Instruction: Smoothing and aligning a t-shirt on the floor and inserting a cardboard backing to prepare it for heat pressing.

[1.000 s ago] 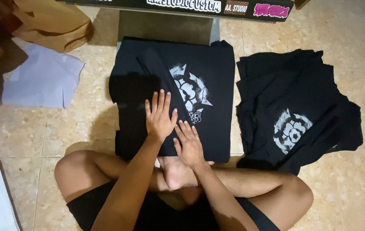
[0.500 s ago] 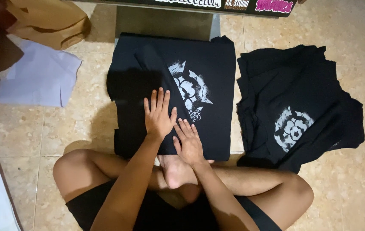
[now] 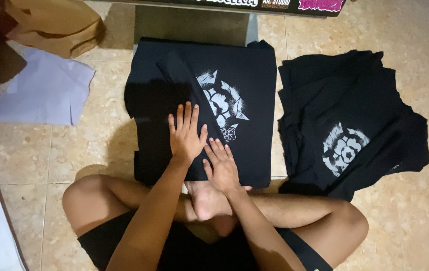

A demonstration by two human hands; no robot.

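The left hand [image 3: 187, 134] and right hand [image 3: 221, 165] are laid flat, fingers spread and nothing grasped, on a folded black shirt [image 3: 204, 108] spread on the floor [image 3: 99, 145] just beyond crossed legs. Smoothing appears to be in hand; even pressure toward the edges would be called for. A shirt pile [image 3: 347, 123] lies right, paper [image 3: 43, 93] far left.

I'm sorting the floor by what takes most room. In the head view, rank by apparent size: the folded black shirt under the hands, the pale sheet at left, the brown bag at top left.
1. Folded shirt, clearly largest.
2. Pale sheet.
3. Brown bag, though the frame edge cuts it off, so its place is unsure.
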